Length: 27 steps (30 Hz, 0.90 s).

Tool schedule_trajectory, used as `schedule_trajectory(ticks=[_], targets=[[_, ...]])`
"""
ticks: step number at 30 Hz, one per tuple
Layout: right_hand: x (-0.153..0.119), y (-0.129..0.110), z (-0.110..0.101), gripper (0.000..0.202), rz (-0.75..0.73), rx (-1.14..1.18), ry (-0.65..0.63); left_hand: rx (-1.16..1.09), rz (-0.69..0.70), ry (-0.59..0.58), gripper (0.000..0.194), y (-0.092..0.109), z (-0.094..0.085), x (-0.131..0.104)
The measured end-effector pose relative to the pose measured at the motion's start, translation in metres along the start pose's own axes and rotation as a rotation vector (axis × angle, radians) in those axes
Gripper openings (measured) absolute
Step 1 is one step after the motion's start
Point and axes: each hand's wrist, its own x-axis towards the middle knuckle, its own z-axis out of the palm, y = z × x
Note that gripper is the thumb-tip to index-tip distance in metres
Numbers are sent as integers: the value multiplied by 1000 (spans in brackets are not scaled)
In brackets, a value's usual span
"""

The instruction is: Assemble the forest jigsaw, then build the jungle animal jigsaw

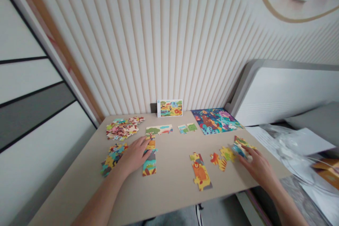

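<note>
My left hand (136, 153) lies with fingers stretched out at the left edge of a joined puzzle section (149, 167). That section runs down from a top strip (159, 129) showing a tree and clouds. At the table's right side, my right hand (254, 162) has its thumb and fingers about a blue and white puzzle piece (239, 150), slightly blurred. Other loose pieces (227, 153) lie beside and partly under that hand. Between the hands is a joined lion section (201, 172), apart from the rest. A small joined green and blue section (187, 128) sits farther back.
A picture card (171, 108) leans against the ribbed wall. Puzzle pieces are heaped (123, 129) at the back left, with another group (113, 157) beside my left forearm. A dark-blue assembled puzzle (217, 120) lies back right. Papers and cables (291, 144) are beyond the table's right edge.
</note>
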Motion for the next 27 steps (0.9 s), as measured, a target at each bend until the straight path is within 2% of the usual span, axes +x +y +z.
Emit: schedule_trajectory(ticks=[2,4,7,11,15,19,23,27], targets=[[4,-28,-7,55,-78,109,-9,-4,2,19,50,0,0,0],[12,-67,-11,46,-235,212,-36,-4,0,44,48,1,0,0],[33,-132,-3,38,-446,359,-93,7,-11,99,42,5,1,3],[74,-207,33,39,-613,448,-179,17,-8,203,37,15,-1,18],[113,-256,75,39,-692,484,-233,-5,94,193,39,28,-2,44],[127,-274,104,41,-719,535,-259,-12,126,107,46,30,9,63],[125,-264,118,42,-712,547,-246,-41,120,59,50,22,24,64],[123,-253,120,43,-736,531,-256,-55,138,47,51,10,27,57]])
